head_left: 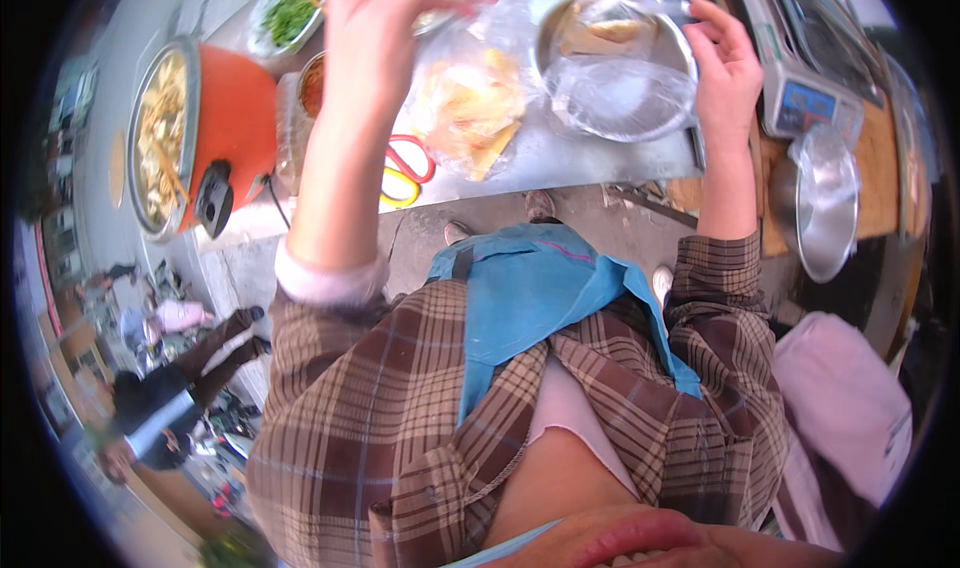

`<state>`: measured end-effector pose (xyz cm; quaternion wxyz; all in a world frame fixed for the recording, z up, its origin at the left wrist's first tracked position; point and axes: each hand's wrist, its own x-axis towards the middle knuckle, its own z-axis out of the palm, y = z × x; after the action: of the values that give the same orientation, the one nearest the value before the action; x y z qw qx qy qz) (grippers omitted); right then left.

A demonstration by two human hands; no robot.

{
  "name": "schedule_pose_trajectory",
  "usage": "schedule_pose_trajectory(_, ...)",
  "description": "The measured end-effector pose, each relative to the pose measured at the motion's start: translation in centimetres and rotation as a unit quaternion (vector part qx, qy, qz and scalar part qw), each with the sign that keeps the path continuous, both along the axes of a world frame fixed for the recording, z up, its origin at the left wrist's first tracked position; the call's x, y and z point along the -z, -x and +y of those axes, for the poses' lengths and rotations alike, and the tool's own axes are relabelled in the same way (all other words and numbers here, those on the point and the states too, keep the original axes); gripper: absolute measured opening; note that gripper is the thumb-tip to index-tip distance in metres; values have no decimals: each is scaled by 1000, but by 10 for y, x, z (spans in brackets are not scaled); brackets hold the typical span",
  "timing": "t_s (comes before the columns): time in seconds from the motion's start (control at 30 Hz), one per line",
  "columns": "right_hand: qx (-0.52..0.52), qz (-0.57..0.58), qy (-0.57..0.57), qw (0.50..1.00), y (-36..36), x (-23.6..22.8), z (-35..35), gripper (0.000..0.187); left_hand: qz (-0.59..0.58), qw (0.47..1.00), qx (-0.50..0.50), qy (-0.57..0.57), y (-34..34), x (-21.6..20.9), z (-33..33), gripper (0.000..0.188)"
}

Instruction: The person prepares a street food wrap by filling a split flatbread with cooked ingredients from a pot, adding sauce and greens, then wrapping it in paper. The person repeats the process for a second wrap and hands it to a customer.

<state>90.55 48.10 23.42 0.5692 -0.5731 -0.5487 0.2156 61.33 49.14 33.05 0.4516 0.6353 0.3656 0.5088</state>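
My right hand (727, 73) is closed around the end of a long, pale silvery utensil (655, 8), whose exact kind I cannot make out. The utensil reaches over a metal bowl (688, 53) lined with clear plastic, where some yellowish-brown food (618, 33) lies. My left hand (385, 3) is raised at the upper edge, smeared by motion, with its fingertips unclear. Below and right of it, a clear plastic bag (470, 118) of flat yellow sheets rests on the metal table (550, 163). Scissors (408, 173) with red and yellow handles lie beside my left forearm.
An orange pot (235, 108) full of food stands left, near a jar of red stuff (312, 86) and a bowl of chopped greens (290, 13). Toward the right are a scale (810, 103) and a second metal bowl (828, 233) with plastic. A person (180, 398) stands far left.
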Motion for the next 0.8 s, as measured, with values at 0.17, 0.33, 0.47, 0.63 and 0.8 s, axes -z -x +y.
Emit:
schedule_pose_trajectory(0.17,78,-75,71,992,3,7,-63,17,-36,925,116,361,3,62,-78,21)
schedule_pose_trajectory(0.33,33,-145,86,985,30,18,-109,10,-23,859,157,486,3,124,-133,24)
schedule_pose_trajectory(0.47,-87,-39,129,987,102,21,-136,4,-26,859,167,483,26,145,-146,19)
schedule_pose_trajectory(0.63,-224,-61,208,950,160,33,-136,1,-29,892,56,447,51,153,-162,16)
schedule_pose_trajectory(0.8,-182,-110,99,972,187,22,-134,5,-28,941,-181,285,90,150,-169,5)
